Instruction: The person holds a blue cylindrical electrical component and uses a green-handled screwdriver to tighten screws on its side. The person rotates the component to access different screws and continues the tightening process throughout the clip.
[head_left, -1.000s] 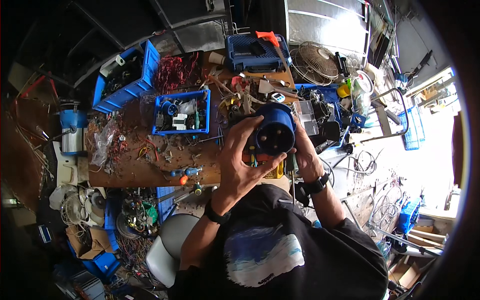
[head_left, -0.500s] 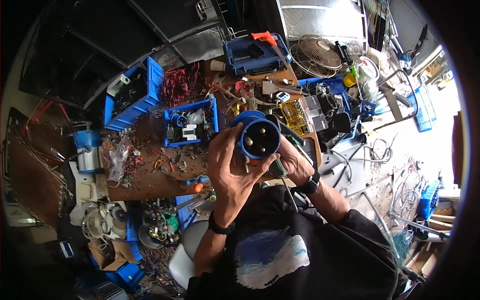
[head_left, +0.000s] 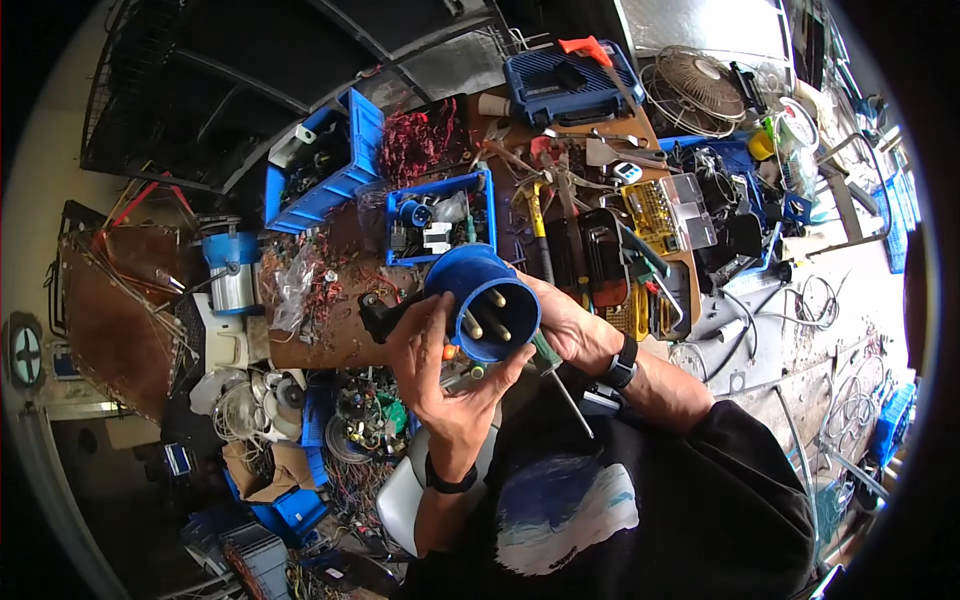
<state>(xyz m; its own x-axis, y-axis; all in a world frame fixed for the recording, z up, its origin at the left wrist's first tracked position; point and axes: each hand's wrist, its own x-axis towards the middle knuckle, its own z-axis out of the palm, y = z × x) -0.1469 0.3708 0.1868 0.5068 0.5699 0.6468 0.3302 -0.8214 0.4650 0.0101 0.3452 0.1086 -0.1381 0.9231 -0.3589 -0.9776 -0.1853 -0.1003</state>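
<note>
A blue round industrial plug is held up between my hands, its open end tilted toward me with brass pins inside. My left hand is closed around its near left side, fingers and thumb on the rim. My right hand grips the plug's right side, its fingers partly hidden behind it. In that same hand sits a screwdriver with a green handle, its shaft slanting down toward my shirt. A black piece shows beside my left fingers; whether it joins the plug is hidden.
Beyond the plug, a small blue bin of parts stands on the brown workbench. A larger blue crate, a blue tool case, a hammer and a yellow bit set lie around. A white chair stands below.
The plug has tilted and turned, showing more of its outer side and the pins' length. The black piece has come into view by my left hand. The bench has shifted rightward in view.
</note>
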